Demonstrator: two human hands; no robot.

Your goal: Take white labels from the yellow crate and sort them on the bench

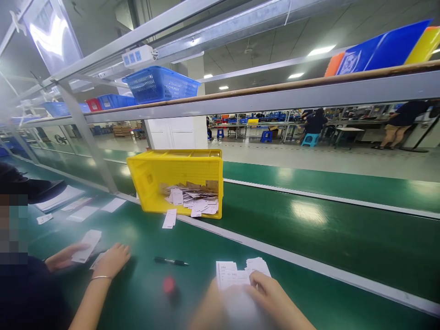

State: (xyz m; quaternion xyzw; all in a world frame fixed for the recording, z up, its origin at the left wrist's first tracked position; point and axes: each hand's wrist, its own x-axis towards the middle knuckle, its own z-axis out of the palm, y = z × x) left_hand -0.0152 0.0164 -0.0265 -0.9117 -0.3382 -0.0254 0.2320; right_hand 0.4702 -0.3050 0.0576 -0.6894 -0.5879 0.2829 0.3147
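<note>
White printed paper slips (233, 279) are held low in front of me, with several fanned out behind the front one. My left hand (213, 300), smeared by motion, grips them from the left side. My right hand (270, 291) is closed on the right side of the slips, its thumb and index finger near their upper edge. To the left of my hands lie a black pen (171, 261) and a small blurred red round object (169, 285) on the green work surface (144, 293).
A yellow bin (175, 158) lies tipped with its opening toward me, slips inside and spilling out. At left a co-worker's hands (115, 259) hold slips; papers (82, 213) lie beyond. A shelf carries a blue basket (161, 85). A pale rail (275, 250) borders the green surface.
</note>
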